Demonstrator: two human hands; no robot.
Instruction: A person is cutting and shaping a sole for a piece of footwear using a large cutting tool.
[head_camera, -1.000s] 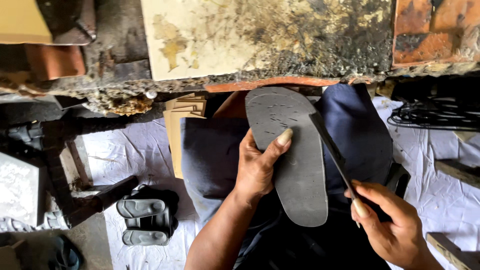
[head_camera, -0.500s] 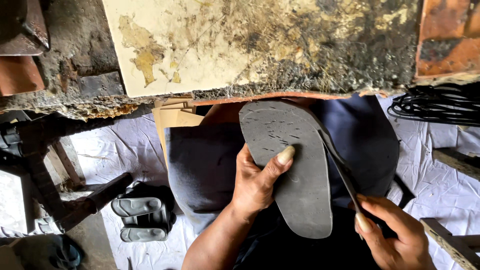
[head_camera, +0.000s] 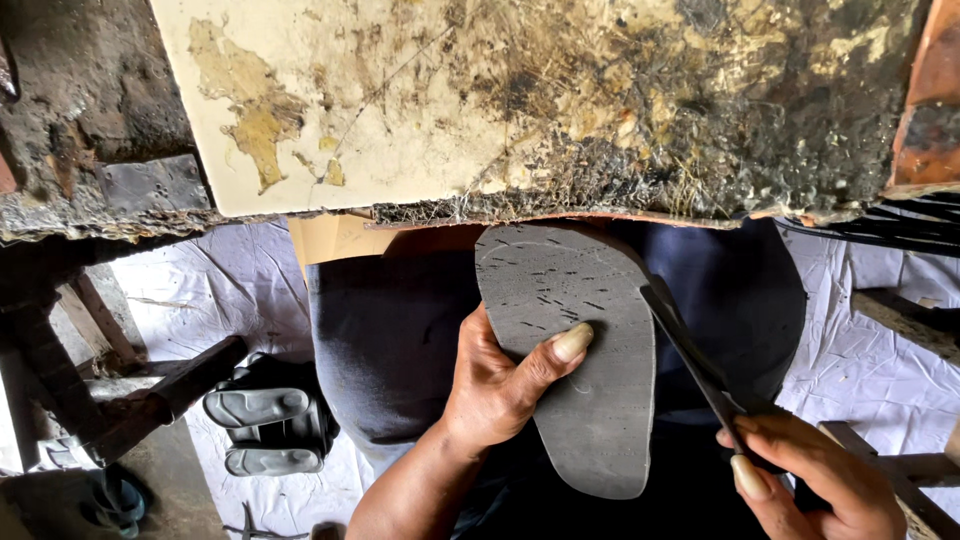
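Soft daylight, sharp focus, deep shadow under the bench, no glare.

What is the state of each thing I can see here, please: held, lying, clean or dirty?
Grey rubber shoe sole: held over the lap, textured face up.
Left hand: closed on the sole's left edge, thumb on top.
Dark flat blade: tip touching the sole's right edge.
Right hand: closed on the blade's handle.
Stained pale worktable: dirty, crusted with dark residue.
Black sandals: lying on the white floor sheet.

The shoe sole (head_camera: 575, 360) is lying over the person's lap below the table (head_camera: 480, 100) edge, left hand (head_camera: 495, 385) gripping its left side, right hand (head_camera: 810, 480) pressing a knife (head_camera: 695, 365) along its right edge; sandals (head_camera: 262, 430) are sitting on the floor, left
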